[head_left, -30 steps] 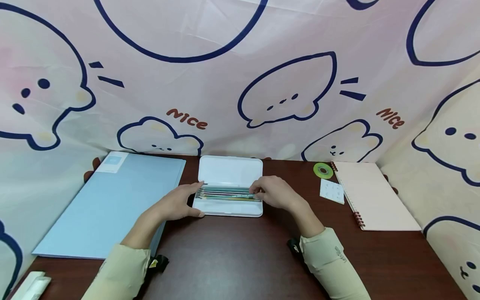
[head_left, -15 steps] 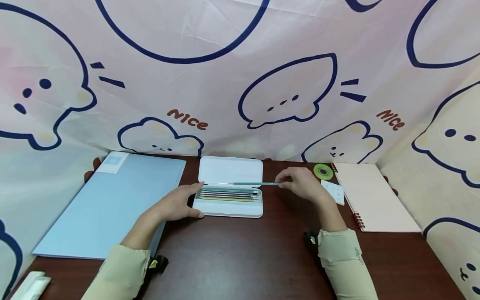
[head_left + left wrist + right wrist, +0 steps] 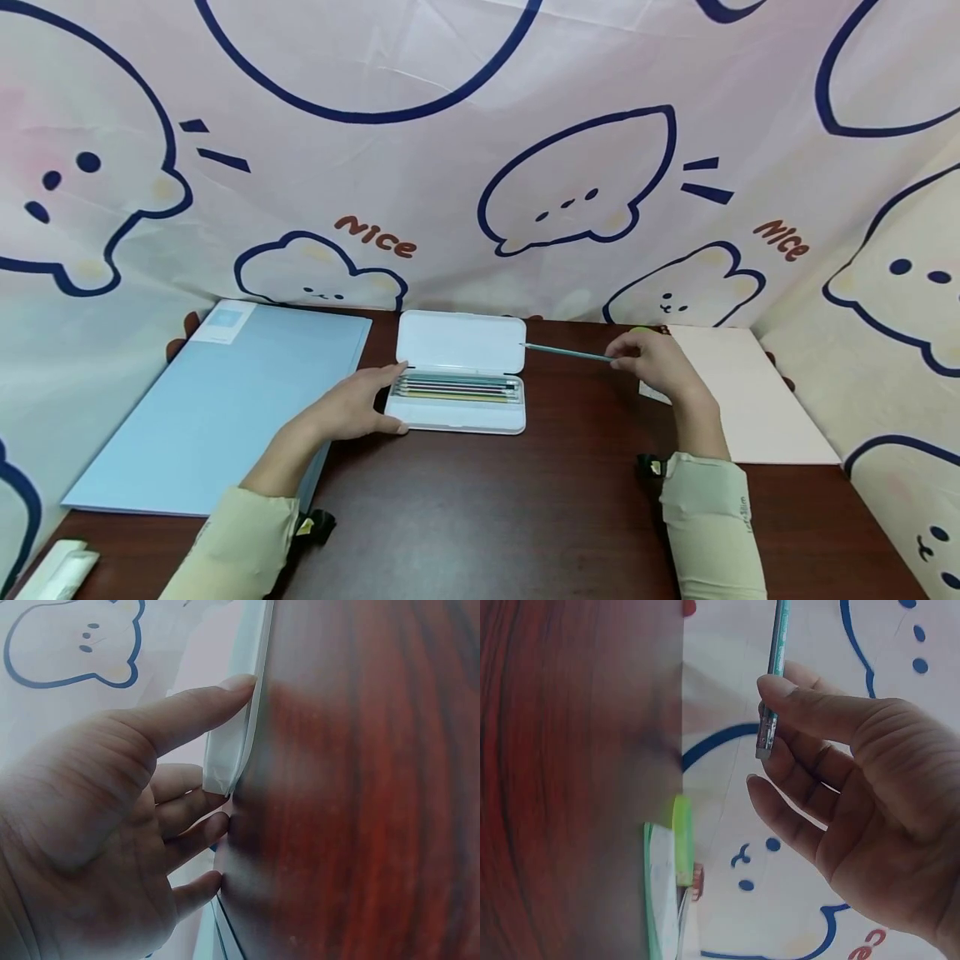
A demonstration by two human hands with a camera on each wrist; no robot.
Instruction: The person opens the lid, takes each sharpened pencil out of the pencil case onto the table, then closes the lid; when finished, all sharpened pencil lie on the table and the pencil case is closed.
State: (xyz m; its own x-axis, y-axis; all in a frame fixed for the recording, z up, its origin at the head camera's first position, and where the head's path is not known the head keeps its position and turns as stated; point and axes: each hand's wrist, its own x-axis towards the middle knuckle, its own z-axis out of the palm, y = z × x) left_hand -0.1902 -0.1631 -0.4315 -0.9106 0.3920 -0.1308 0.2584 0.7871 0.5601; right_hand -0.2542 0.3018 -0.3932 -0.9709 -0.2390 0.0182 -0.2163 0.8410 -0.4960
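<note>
A white pencil case (image 3: 456, 419) lies with its lid raised at the back of the table. Several pencils (image 3: 453, 388) lie side by side in its tray. My left hand (image 3: 351, 407) holds the case's left end, thumb at the front edge and fingers toward the hinge side. To the right of the case, my right hand (image 3: 654, 363) pinches a teal pencil (image 3: 567, 352) near its eraser end. The pencil points left, its tip close to the lid's right edge in the head view. In the right wrist view the pencil's eraser (image 3: 763, 754) shows below the thumb.
A large light blue folder (image 3: 225, 408) lies at the left. On the right is a spiral notebook (image 3: 757, 400), beside a small white card (image 3: 652, 392) and a green round item (image 3: 682, 832), both partly hidden by my right hand in the head view. A whitish item (image 3: 63, 571) lies front left.
My right hand has drawn the teal pencil out of the case and carried it right, toward the notebook. My left hand stays on the case.
</note>
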